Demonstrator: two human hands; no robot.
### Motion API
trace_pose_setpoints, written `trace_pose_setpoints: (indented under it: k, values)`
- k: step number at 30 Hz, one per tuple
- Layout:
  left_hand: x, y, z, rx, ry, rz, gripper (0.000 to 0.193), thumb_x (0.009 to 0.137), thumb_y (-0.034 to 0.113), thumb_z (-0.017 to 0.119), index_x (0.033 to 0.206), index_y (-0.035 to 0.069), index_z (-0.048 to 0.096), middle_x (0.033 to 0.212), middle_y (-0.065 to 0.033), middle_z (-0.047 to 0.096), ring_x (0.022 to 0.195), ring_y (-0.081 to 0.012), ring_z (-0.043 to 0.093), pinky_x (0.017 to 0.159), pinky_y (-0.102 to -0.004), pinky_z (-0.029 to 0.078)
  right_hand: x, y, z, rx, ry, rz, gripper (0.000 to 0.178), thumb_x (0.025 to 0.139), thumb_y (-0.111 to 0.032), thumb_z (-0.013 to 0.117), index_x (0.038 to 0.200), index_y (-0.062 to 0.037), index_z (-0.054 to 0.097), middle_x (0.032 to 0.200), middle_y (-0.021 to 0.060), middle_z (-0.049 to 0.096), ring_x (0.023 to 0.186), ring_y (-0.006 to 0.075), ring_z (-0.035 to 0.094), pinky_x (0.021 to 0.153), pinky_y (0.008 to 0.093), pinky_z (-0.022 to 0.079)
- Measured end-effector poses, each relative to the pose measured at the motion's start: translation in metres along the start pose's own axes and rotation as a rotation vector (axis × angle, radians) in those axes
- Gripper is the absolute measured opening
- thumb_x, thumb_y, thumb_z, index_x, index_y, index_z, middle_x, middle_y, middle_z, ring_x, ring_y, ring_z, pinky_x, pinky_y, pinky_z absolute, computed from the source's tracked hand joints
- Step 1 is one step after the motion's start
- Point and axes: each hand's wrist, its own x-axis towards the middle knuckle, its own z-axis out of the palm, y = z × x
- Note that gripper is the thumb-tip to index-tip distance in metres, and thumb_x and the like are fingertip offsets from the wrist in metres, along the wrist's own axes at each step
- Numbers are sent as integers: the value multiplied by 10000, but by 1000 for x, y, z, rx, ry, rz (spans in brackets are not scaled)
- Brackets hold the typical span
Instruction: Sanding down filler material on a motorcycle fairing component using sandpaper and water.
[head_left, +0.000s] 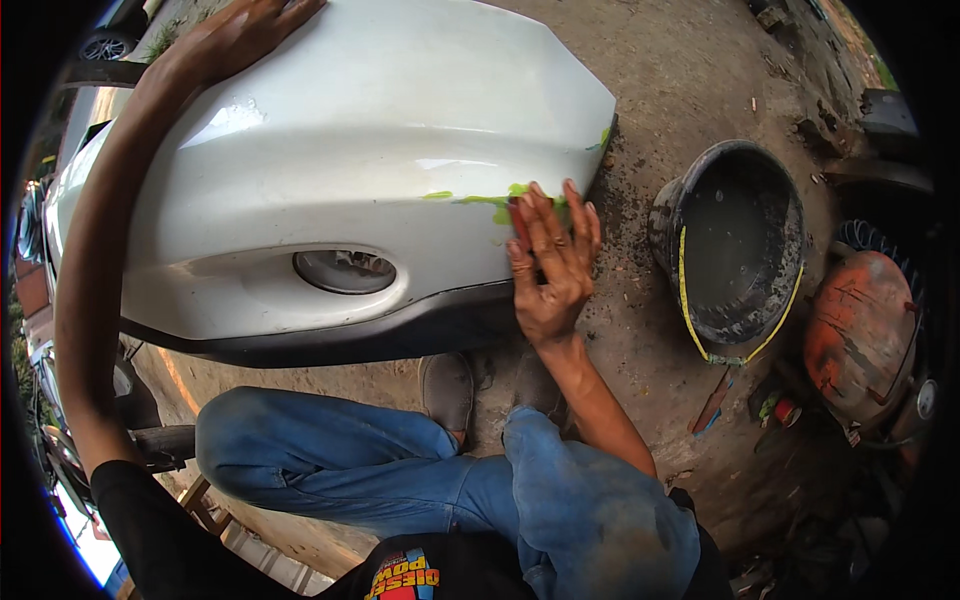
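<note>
A white car bumper (400,110) with a black lower edge lies in front of me, its round fog lamp (345,271) set in a recess. Streaks of yellow-green filler (480,199) run across its right part. There my right hand (555,265) presses a dark red piece of sandpaper (519,222) against the surface, thumb on one side and fingers stretched over it. The fingers cover much of the sandpaper. My left hand (240,38) rests flat on the bumper's far left side, its fingertips cut off by the upper edge of the view.
Right of the bumper stands a black bucket (690,190) of greyish water with a yellow handle. Farther right are a worn orange tank (858,325) with a gauge and a small red can (787,411). My shoes (446,392) are close under the bumper's near edge.
</note>
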Motion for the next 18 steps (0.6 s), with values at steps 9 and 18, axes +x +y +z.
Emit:
trace_pose_setpoints:
  k: [9,18]
  values:
    - [64,-96,62,480,430,598,492,1115,77,436,1603,133,452,1624,-176,457,1349,-390,582,1175,-451,478,9,14,-2,-33,-29,57,347,1106,-327,569,1419,-252,701,1469,-50,679,1560,294,410,1310,575,115]
    - [60,-93,60,566,565,672,483,1082,64,494,1563,114,484,1614,-155,459,1281,-396,635,1109,-437,548,-3,22,-5,-34,-9,163,378,1117,-282,536,1479,-290,645,1531,-66,623,1586,316,360,1311,607,72]
